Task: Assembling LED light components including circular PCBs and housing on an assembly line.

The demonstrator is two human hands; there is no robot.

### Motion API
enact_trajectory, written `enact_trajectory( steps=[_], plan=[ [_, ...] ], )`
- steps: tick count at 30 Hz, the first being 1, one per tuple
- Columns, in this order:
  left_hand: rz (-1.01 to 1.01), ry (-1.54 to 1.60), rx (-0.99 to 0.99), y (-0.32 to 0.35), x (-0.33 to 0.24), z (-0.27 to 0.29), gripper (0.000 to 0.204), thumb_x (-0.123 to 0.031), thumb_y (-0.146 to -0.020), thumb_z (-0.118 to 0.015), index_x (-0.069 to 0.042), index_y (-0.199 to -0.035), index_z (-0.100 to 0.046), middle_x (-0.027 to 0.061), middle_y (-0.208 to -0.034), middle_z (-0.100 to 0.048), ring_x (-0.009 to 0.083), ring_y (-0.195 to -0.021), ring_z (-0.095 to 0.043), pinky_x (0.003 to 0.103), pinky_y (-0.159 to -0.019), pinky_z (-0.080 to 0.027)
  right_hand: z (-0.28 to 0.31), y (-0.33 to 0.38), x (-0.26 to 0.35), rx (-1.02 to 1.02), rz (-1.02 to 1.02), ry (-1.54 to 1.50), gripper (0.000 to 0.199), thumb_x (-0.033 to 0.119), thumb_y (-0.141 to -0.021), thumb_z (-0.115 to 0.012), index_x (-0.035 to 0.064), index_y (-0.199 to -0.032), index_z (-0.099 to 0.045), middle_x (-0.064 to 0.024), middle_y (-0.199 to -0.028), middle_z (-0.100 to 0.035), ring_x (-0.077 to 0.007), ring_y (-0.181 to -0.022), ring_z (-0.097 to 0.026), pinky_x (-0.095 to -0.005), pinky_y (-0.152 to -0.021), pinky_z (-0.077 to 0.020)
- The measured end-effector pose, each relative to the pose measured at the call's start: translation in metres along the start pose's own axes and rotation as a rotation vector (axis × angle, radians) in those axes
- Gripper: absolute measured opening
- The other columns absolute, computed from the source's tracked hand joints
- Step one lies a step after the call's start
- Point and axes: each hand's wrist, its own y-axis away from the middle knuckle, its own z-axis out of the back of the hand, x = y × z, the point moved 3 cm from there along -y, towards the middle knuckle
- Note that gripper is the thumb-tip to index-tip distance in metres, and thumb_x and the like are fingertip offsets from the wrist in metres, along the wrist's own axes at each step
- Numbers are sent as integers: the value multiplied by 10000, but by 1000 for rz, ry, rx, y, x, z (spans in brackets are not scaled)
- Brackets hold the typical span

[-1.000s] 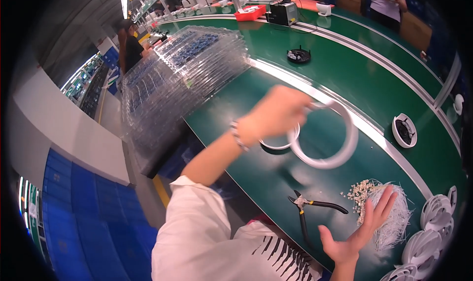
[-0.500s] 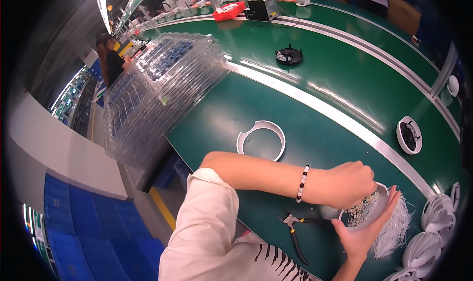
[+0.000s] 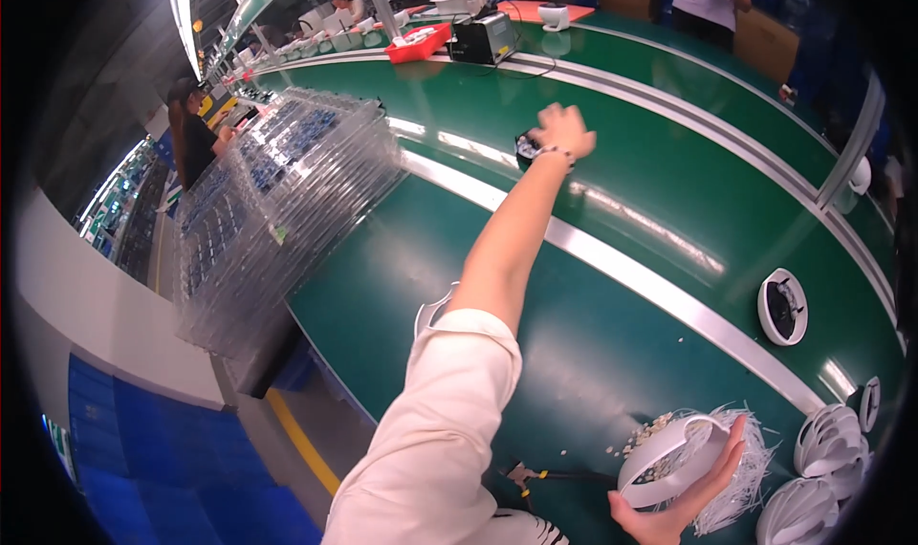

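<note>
Nearest the person, the right hand (image 3: pixel 669 512) sits low at the edge of the green bench (image 3: pixel 669 191), palm up with fingers curled around a white plastic ring-shaped housing (image 3: pixel 669 454), gripping it from below so it tilts just above a loose bundle of thin white wires (image 3: pixel 741 464) and a scatter of small pale pellets (image 3: pixel 643 433). Just to its left, a pair of pliers with yellow and black handles (image 3: pixel 545 474) lies flat on the bench. The left arm, in a pale short sleeve, stretches straight out across the bench, past the silver strip, and the left hand (image 3: pixel 562 129) at full reach comes down with fingers bent on a small black round part (image 3: pixel 527 149); whether they have closed on it I cannot tell. Off to the left stands a tall stack of clear plastic trays (image 3: pixel 277 201).
</note>
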Motion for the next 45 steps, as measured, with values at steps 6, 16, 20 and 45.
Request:
enact_trajectory(
  steps=[6, 16, 20, 45],
  plan=[
    [67, -85, 189, 4, 30, -21, 688, -411, -685, -713, -174, -1258, -417, 147, -1212, -519, 320, -1134, -505, 504, -945, -343, 0, 1, -3, 1, -64, -9, 1316, 409, -497, -850, -54, -1392, -3, -316, -1422, -147, -422, -1313, -221, -500, -1061, -200],
    [37, 7, 224, -47, 96, -24, 652, -316, -633, -718, -98, -1209, -505, 128, -1210, -545, 296, -1138, -513, 535, -911, -410, -6, -4, -10, -5, 24, -180, 1366, 419, -472, -862, 22, -1416, 41, -343, -1425, -87, -399, -1338, -163, -465, -1076, -155],
    [26, 104, -67, -18, 35, -9, 491, -214, -649, -668, -73, -1113, -588, 171, -1060, -623, 330, -1015, -584, 380, -884, -466, -9, 0, -19, -139, 81, -287, 1359, 460, -480, -847, 8, -1414, 29, -333, -1427, -106, -388, -1333, -186, -456, -1070, -177],
    [147, 1865, 1617, 363, -106, 97, 852, -655, -842, -337, -24, -1401, -217, 180, -1405, -307, 330, -1259, -377, 444, -1052, -307, 3, -5, -9, -206, 81, -470, 1231, 302, -513, -868, -32, -1408, -92, -206, -1380, -267, -313, -1267, -324, -403, -1034, -283]
  ],
)
